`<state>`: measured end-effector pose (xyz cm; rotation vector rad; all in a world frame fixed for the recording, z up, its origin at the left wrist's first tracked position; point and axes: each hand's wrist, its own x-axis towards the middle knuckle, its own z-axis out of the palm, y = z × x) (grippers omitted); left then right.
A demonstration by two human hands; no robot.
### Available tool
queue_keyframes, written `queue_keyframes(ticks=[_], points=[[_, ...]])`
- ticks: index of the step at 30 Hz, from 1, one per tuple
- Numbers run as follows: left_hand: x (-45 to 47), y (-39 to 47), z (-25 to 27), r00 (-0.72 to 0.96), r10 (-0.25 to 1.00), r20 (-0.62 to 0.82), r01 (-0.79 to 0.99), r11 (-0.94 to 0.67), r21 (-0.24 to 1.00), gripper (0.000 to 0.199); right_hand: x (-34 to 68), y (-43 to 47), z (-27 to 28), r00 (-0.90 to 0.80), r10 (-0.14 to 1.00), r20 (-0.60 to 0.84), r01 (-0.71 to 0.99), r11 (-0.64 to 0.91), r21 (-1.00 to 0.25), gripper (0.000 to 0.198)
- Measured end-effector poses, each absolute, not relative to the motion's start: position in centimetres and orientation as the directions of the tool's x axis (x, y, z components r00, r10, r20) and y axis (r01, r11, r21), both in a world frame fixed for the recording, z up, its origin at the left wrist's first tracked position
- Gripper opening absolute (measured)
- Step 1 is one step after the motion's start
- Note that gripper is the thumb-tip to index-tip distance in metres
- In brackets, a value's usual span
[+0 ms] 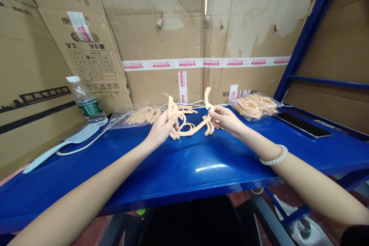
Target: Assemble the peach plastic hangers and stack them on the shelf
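Note:
My left hand (163,126) is closed round a pale beige plastic piece (170,104) whose flat end stands up above the thumb. My right hand (226,118) pinches a beige curved plastic piece (207,95) with a bent, hook-like upper end. Between the hands a curved beige strip (190,132) dips low over the table; whether it joins either held piece I cannot tell. More loose beige curved pieces (186,110) lie on the blue table (178,173) just behind and beneath the hands. The fingers hide parts of both held pieces.
Clear bags of similar beige pieces lie at left (144,115) and right (253,105). A phone (304,125) rests on the right. On the left are a water bottle (88,103), a light blue hairbrush (66,144) and a white cable (83,148). Cardboard (161,34) walls the back.

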<state>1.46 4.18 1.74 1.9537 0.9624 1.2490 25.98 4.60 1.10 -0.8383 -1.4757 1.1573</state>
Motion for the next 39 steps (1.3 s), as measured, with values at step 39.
queue_keyframes(ticks=[39], points=[[3.2,0.9,0.2,0.673,0.666,0.322,0.550,-0.741,0.384,0.034,24.9,2.6,0.2,-0.681,0.210,0.702,0.356,0.932,0.066,0.025]])
